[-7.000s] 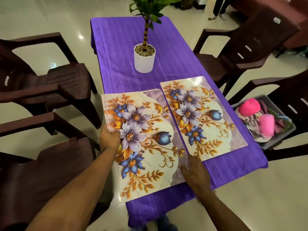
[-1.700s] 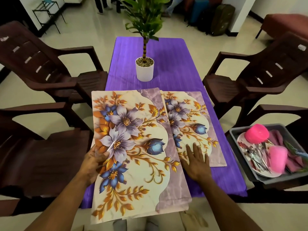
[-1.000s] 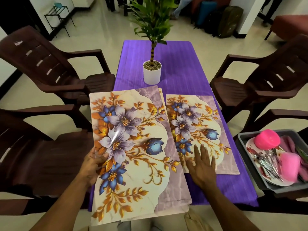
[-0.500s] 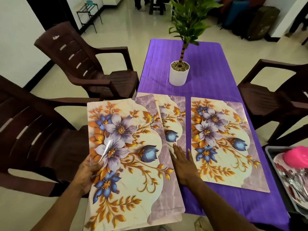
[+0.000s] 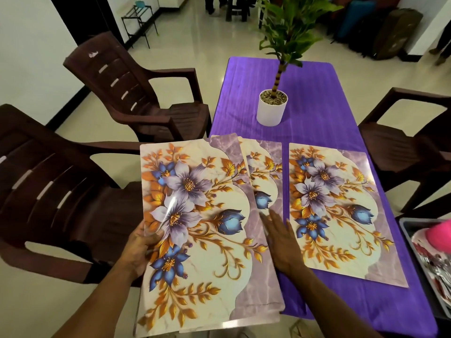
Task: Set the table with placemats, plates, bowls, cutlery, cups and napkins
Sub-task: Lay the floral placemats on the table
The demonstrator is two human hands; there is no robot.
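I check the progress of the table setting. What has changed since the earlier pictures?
A second placemat now lies on the table, and the right hand moved from the right-side placemat onto it. The left hand still grips the held stack; the plant pot is unmoved.

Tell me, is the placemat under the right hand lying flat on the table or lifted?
Flat. The middle placemat lies on the purple tablecloth with the right hand resting open on it.

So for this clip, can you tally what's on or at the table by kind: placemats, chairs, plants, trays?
Placemats: 3 (one held by the left hand, one under the right hand, one flat on the cloth)
Chairs: 3 in view
Potted plants: 1
Trays: 1
Total: 8
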